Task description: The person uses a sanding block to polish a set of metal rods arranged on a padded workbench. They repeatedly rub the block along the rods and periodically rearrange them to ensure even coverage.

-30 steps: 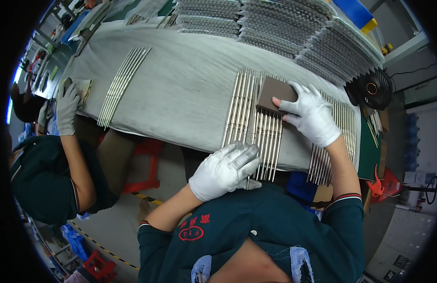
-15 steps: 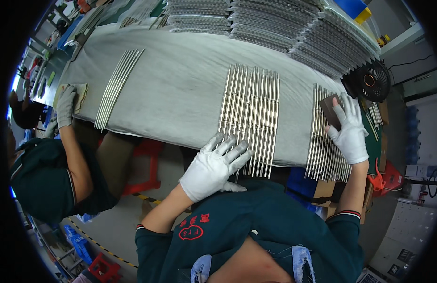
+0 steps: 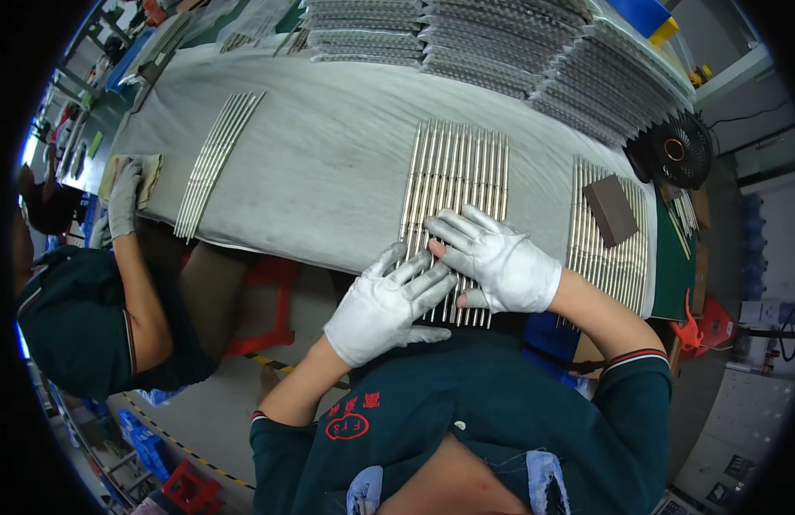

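A row of shiny metal rods (image 3: 456, 163) lies side by side in front of me, reaching past the table's near edge. On its near left part rests my white-gloved left hand (image 3: 384, 300), fingers stretched out. My right hand (image 3: 498, 262), also gloved but with bare thumb and one bare fingertip, lies across the same rods from the right, fingers extended and close to the left hand's fingertips. Both hands cover part of the rods. Farther right, a dark brown rectangular block (image 3: 611, 210) lies on a second row of metal rods (image 3: 599, 273), with no hand on it.
A third, narrower group of rods (image 3: 215, 167) lies to the left on the grey cloth (image 3: 329, 154). Stacked plastic-wrapped trays (image 3: 500, 43) line the back, and a black fan (image 3: 672, 150) stands at the right. A co-worker's gloved hand (image 3: 124, 197) holds a yellowish cloth at far left.
My right hand has let go of the brown block, leaving it on the right-hand rods, and has moved left onto the middle rods. My left hand has barely moved.
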A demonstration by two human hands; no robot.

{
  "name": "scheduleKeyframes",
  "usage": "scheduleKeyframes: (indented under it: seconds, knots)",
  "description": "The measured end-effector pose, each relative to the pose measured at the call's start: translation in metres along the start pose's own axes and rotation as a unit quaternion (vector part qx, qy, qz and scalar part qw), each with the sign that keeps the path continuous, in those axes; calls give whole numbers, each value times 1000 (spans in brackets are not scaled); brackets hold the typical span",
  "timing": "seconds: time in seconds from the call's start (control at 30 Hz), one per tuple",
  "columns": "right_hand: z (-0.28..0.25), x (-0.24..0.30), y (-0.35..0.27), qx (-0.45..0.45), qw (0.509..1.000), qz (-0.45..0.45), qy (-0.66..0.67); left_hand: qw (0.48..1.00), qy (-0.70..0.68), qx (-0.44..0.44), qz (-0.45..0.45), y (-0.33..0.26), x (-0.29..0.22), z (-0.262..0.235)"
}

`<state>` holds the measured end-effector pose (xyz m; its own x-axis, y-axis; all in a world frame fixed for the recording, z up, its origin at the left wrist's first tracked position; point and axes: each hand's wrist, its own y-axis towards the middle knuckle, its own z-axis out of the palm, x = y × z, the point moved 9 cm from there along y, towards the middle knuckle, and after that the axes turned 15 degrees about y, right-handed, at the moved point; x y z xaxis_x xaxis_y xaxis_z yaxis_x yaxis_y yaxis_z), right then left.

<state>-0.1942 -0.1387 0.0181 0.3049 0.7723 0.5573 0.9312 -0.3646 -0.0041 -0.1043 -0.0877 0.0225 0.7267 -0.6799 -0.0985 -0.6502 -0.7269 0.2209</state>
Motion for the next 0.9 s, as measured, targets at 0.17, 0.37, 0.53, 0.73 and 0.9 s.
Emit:
scheduleKeyframes:
  seconds: [0.17, 0.37, 0.53, 0.73, 0.9]
  knots:
    - [-2, 10, 29, -18, 999, -33, 19, 999, 28, 20, -29, -19, 19, -6]
    - [-1, 13, 46, -36, 998, -47, 27, 995, 59, 72, -40, -26, 31, -7]
    - [2, 7, 27, -19, 999, -30, 20, 999, 23, 37, -24, -19, 20, -3]
    - [-4, 1, -8, -11, 1000, -3, 22, 999, -18, 30, 23, 0, -1, 3]
    - [-4, 0, -9, 11, 1000, 16, 17, 999, -19, 32, 26, 1, -4, 5]
